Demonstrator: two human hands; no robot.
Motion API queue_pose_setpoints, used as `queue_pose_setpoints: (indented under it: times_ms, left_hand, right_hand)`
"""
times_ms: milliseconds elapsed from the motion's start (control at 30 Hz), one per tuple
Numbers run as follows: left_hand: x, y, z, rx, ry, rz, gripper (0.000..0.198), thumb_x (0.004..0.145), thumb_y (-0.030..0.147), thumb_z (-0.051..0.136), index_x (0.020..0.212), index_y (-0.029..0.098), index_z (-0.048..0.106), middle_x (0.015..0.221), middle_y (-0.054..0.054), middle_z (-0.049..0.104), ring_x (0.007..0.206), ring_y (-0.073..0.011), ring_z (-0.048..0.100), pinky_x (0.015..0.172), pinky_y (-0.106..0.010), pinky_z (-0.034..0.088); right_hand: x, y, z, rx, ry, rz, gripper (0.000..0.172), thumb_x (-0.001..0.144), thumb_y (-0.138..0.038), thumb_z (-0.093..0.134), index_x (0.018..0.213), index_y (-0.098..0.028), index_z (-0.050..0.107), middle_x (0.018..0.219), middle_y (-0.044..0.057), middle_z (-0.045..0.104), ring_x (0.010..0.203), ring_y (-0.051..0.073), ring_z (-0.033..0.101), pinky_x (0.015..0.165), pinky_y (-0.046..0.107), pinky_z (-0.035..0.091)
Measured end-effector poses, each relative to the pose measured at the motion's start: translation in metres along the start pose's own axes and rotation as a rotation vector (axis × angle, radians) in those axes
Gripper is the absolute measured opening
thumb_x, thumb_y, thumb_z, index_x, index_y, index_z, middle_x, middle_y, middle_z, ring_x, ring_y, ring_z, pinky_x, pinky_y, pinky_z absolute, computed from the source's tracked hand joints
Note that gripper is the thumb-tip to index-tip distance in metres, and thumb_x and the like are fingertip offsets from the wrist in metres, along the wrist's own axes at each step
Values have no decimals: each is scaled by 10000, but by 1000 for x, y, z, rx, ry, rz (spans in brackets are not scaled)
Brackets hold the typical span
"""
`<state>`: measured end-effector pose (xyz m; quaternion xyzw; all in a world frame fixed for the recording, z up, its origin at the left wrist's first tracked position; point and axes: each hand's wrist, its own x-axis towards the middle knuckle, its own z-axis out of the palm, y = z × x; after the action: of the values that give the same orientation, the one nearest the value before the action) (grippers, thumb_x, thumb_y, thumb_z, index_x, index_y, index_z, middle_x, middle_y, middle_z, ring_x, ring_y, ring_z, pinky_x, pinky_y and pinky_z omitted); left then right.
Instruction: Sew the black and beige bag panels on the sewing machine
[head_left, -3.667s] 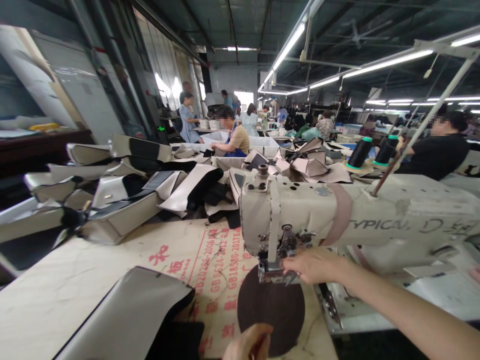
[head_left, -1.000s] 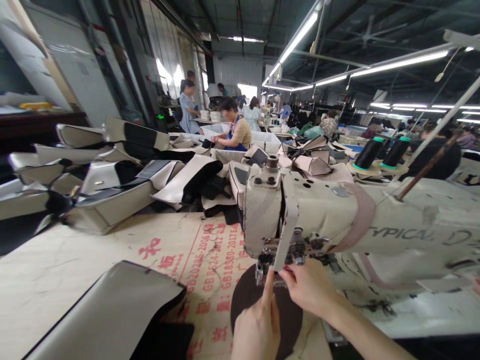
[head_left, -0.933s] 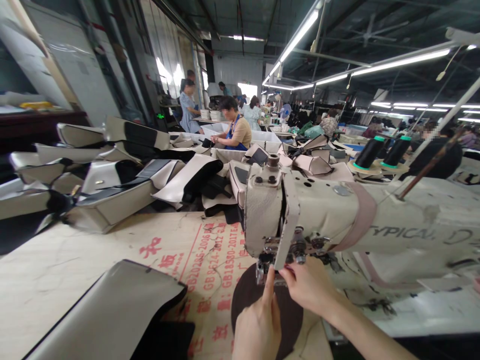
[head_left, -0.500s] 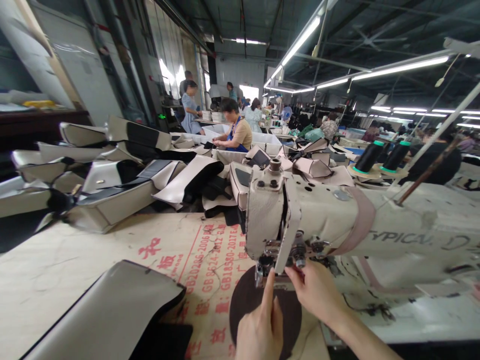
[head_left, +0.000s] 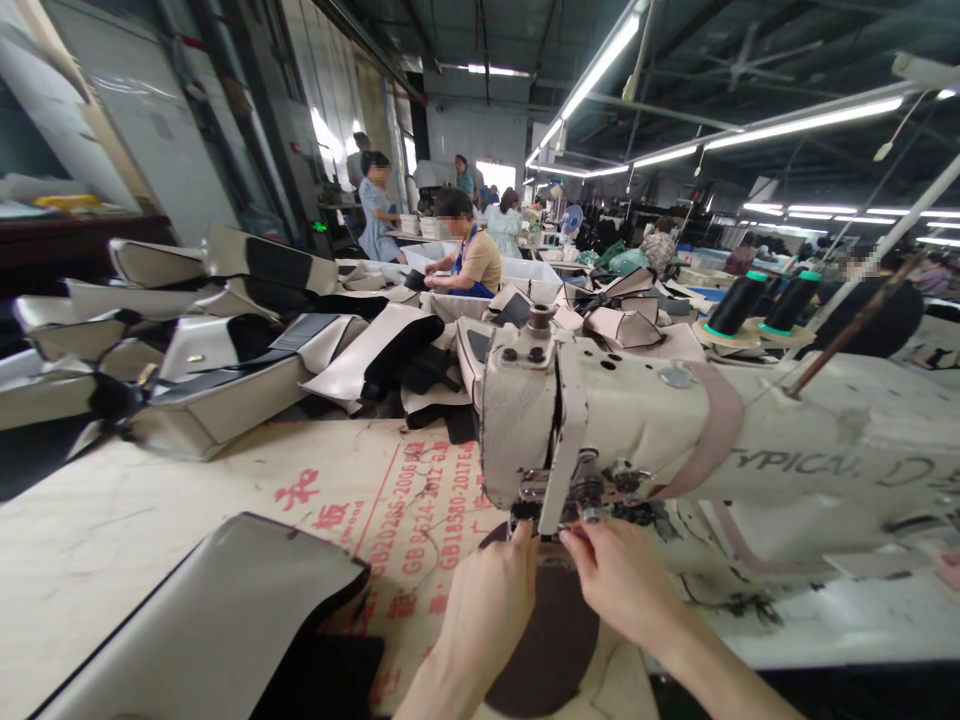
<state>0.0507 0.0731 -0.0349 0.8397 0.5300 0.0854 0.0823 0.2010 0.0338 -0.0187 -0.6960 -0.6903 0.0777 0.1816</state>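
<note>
Both hands are at the needle end of a white sewing machine [head_left: 630, 410]. My left hand [head_left: 487, 595] is closed, its fingertips raised against the left side of the presser-foot area. My right hand [head_left: 626, 575] pinches just below the tension knob [head_left: 591, 500], to the right of the white lever [head_left: 564, 450]. What either hand holds, if anything, is too small to make out. The needle is hidden behind the fingers. Under the hands lies a dark brown round piece [head_left: 551, 640]. A grey bag panel with black lining [head_left: 202, 610] rests on the board to the left.
The plywood board [head_left: 247, 480] carries red printing and loose threads. Grey and black bag pieces [head_left: 225, 400] are heaped behind it. Two black thread cones [head_left: 735, 305] stand behind the machine. A co-worker in a blue apron [head_left: 472, 250] sits beyond the heap; more people work farther back.
My left hand has moved up and left, and its pointing index finger is now bent in toward the others. My right hand stays pinched near the tension knob. The view has shifted slightly.
</note>
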Motion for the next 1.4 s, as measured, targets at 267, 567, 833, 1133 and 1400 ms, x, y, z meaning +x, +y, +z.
queue_pose_setpoints:
  times_ms: [267,567,833,1133,1400]
  left_hand:
    - [3,-1,-7,-48,-92,0,231,871,167,319,928,170,543,707,-89,685,661,-230,681,490,-237,395]
    - [4,-3,-4,-191,-47,-1,212,887,225,353,891,185,561,749,-79,693,701,-226,674,525,-242,376]
    - [10,-4,-5,-216,-45,-32,225,882,200,377,853,170,598,798,-90,704,756,-208,674,584,-235,405]
    - [8,-1,-7,47,-136,7,251,885,159,318,970,174,554,761,-95,681,703,-220,678,571,-261,460]
    - [6,-1,-8,84,-133,27,274,850,82,322,998,173,534,749,-91,666,731,-211,676,619,-274,488]
  right_hand:
    - [2,-9,-3,-132,-68,-57,127,871,-220,460,876,-231,587,774,-9,653,685,197,615,534,272,277]
    - [-6,-10,7,-6,-35,-25,132,920,-215,408,930,-233,539,849,-18,636,766,164,616,592,257,313]
    - [-14,-8,13,-46,20,-50,172,936,-200,369,990,-220,531,895,10,622,811,157,611,600,252,329]
    - [-6,-17,-9,-179,-139,1,158,897,-190,407,906,-190,564,799,40,640,714,191,621,555,275,337]
    - [-4,-28,-14,-197,-114,-56,198,888,-170,380,883,-187,578,775,48,635,682,201,617,543,279,345]
